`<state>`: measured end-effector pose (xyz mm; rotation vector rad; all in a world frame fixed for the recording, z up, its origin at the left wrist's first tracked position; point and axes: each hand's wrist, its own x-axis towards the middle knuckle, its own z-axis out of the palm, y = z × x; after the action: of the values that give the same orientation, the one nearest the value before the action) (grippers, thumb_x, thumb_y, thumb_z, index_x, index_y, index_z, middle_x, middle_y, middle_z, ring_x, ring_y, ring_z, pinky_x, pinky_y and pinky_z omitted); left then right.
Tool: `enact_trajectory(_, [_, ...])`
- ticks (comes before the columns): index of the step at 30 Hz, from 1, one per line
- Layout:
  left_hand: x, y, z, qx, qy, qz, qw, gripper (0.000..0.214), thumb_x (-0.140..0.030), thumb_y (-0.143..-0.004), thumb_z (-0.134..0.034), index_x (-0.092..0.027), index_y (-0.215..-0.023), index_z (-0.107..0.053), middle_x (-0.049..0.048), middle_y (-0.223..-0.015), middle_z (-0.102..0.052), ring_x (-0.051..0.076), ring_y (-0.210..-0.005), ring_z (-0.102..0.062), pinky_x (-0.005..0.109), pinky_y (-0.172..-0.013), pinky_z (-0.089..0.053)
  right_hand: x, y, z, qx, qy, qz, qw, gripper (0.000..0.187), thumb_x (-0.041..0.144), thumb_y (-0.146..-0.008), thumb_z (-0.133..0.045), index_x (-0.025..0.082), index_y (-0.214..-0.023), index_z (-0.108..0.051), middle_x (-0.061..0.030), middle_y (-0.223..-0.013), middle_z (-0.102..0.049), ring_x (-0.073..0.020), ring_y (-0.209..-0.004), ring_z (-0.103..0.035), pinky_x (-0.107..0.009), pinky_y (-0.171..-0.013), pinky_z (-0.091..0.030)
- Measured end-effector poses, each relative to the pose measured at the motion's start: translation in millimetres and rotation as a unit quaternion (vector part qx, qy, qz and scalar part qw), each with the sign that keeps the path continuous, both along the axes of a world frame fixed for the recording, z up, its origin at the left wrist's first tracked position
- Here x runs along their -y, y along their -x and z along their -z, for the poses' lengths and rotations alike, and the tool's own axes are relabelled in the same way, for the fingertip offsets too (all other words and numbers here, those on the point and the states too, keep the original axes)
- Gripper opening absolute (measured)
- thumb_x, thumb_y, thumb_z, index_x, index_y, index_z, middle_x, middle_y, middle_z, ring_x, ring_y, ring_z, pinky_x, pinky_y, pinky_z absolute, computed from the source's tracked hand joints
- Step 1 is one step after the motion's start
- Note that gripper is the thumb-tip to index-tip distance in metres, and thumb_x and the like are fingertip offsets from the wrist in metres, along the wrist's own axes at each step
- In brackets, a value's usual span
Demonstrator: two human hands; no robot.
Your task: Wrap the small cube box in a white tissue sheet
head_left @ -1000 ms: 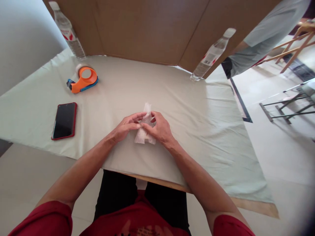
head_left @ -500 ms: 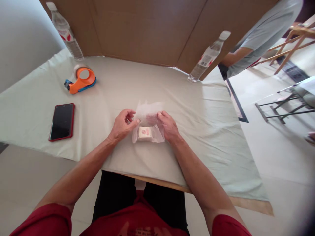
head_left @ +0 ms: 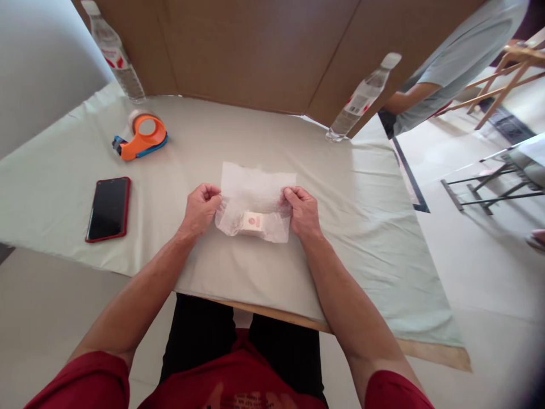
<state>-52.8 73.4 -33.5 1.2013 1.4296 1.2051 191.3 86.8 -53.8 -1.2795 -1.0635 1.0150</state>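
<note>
Left hand (head_left: 202, 209): thumb and fingers pinched together on the left side edge of a translucent wrapping sheet (head_left: 258, 180). Right hand (head_left: 303, 209): likewise pinched, gripping the sheet's right side edge. The sheet is spread between both hands, near the middle of the table's near edge.

A small pale box (head_left: 254, 221) with reddish printing lies within the sheet's near part, between the hands; whether a layer covers it cannot be determined.

Table (head_left: 366, 227): cloth-covered, cloth creased toward the right edge. A red-cased phone (head_left: 108, 209) lies toward the near left corner. Beyond it, toward the far left corner, rests an orange and blue tape dispenser (head_left: 145, 145). A brown cardboard panel (head_left: 247, 57) stands along the far edge, with a left bottle (head_left: 114, 55) and a right bottle (head_left: 361, 101) before its ends.
</note>
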Motion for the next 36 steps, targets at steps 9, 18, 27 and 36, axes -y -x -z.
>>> enact_trajectory(9, [9.6, 0.8, -8.8, -0.188, -0.185, -0.036, 0.964, 0.023, -0.030, -0.080, -0.058, -0.020, -0.100, -0.060, 0.0062, -0.103, -0.064, 0.019, -0.095, -0.061, 0.032, -0.084, -0.051, 12.4, -10.3, -28.6, 0.149, -0.120, 0.028, 0.981, 0.030, 0.040, -0.083, -0.063, 0.023, -0.107, -0.065, -0.0067, -0.107, -0.069, -0.0177, -0.089, -0.064, -0.033, -0.081, -0.053])
enact_trajectory(18, [17.6, 0.2, -7.8, -0.264, -0.168, 0.174, 0.934, 0.057, -0.050, -0.089, -0.056, -0.013, -0.133, -0.056, 0.0136, -0.106, -0.070, 0.026, -0.099, -0.064, 0.035, -0.077, -0.053, 35.0, -7.2, -55.9, 0.285, -0.029, -0.243, 0.927, 0.045, 0.037, -0.083, -0.067, 0.018, -0.123, -0.065, -0.0043, -0.088, -0.073, -0.0174, -0.078, -0.063, -0.034, -0.079, -0.051])
enact_trajectory(27, [19.1, 13.3, -32.5, -0.102, 0.085, 0.364, 0.922, 0.058, -0.047, -0.089, -0.055, -0.011, -0.133, -0.052, -0.0001, -0.060, -0.065, 0.019, -0.057, -0.064, 0.028, -0.055, -0.049, 71.5, -14.7, -64.7, 0.261, 0.087, -0.471, 0.838, 0.025, 0.039, -0.092, -0.059, 0.018, -0.097, -0.072, -0.0012, -0.076, -0.071, -0.0149, -0.069, -0.065, -0.026, -0.065, -0.049])
enact_trajectory(36, [14.7, 8.2, -16.7, -0.194, 0.022, 0.367, 0.909, 0.059, -0.034, -0.075, -0.066, -0.017, -0.131, -0.056, -0.0005, -0.081, -0.062, 0.014, -0.067, -0.056, 0.028, -0.061, -0.045, 47.3, 21.8, -30.5, 0.420, -0.080, -0.244, 0.871, 0.049, 0.031, -0.078, -0.070, 0.019, -0.125, -0.061, -0.0122, -0.121, -0.069, -0.0224, -0.092, -0.066, -0.036, -0.083, -0.052])
